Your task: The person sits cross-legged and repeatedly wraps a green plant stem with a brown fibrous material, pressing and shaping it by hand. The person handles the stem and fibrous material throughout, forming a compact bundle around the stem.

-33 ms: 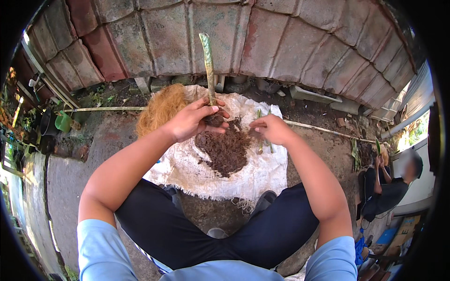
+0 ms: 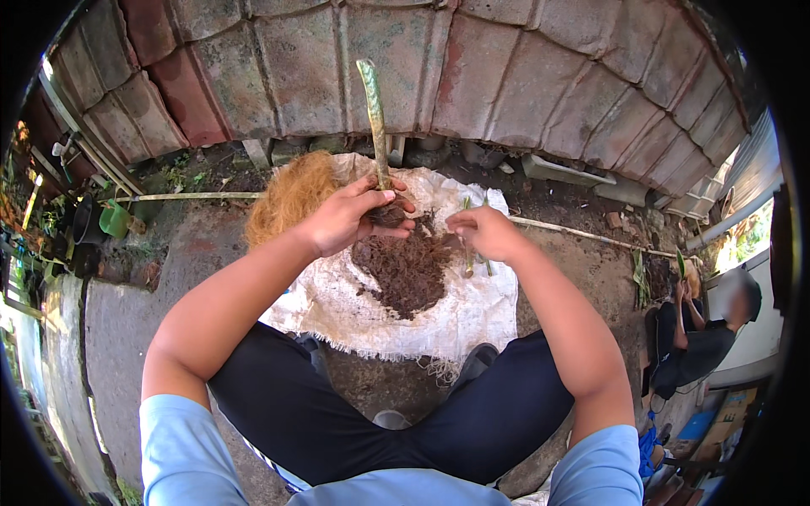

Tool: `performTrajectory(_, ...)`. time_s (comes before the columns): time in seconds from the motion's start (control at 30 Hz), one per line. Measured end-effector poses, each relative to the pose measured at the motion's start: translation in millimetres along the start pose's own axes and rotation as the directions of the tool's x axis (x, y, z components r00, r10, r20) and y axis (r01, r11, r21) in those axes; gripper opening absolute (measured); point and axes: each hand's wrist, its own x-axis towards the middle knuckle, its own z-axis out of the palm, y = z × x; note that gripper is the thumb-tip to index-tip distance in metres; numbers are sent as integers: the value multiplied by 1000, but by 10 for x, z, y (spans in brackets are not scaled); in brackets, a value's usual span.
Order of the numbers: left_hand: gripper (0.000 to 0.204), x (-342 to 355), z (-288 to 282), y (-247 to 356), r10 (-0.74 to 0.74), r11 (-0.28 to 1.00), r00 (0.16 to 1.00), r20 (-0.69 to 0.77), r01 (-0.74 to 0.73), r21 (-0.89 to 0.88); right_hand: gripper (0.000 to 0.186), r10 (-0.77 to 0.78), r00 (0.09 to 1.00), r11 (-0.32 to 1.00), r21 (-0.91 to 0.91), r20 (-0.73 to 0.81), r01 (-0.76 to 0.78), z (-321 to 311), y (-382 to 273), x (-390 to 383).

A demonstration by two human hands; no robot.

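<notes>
Past the frayed edge of the sack (image 2: 485, 314), with room before the soil heap (image 2: 405, 282), the left hand (image 2: 344, 221) cradles a mottled stalk (image 2: 375, 114) by its soily base — a slack grip could let it tip. The right hand (image 2: 489, 234) curls near green stems (image 2: 469, 268); whether it holds anything, I can't tell. Beyond, brown fibre (image 2: 289, 200) crowds the left; roof tiles (image 2: 302, 72) bound the far side.

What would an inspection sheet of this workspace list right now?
Surface: white woven sack, near edge frayed, on the ground.
Job's things: upright green stalk, dark clump at its base; brown soil-like heap; thin green pieces at right.
Clutter: tan fiber pile, sack's far left.
Left hand: holds the stalk's lower end.
Right hand: at the green pieces; grip unclear.
Cables: nothing seen near the hands.
Surroundings: roof tiles ahead; another person at right.
</notes>
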Motion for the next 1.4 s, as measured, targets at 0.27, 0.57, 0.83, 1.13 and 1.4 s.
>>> performTrajectory(0.27,38,167,63,-59,181,934,973,-147,-123,334,46,-90,971,493,857,222,-150,319,-941,-66)
performTrajectory(0.57,42,161,243,6,106,967,994,40,-112,231,43,-121,986,509,860,111,-34,415,-918,-10)
performTrajectory(0.83,43,125,257,48,205,963,971,126,-223,152,46,-193,972,567,823,132,1,494,-892,-101)
performTrajectory(1.13,27,89,302,92,195,937,968,156,-231,261,43,-219,954,856,429,-207,289,581,-876,-98)
performTrajectory(1.4,21,57,331,119,170,974,980,104,-183,130,38,-163,984,611,790,74,42,445,-905,-85)
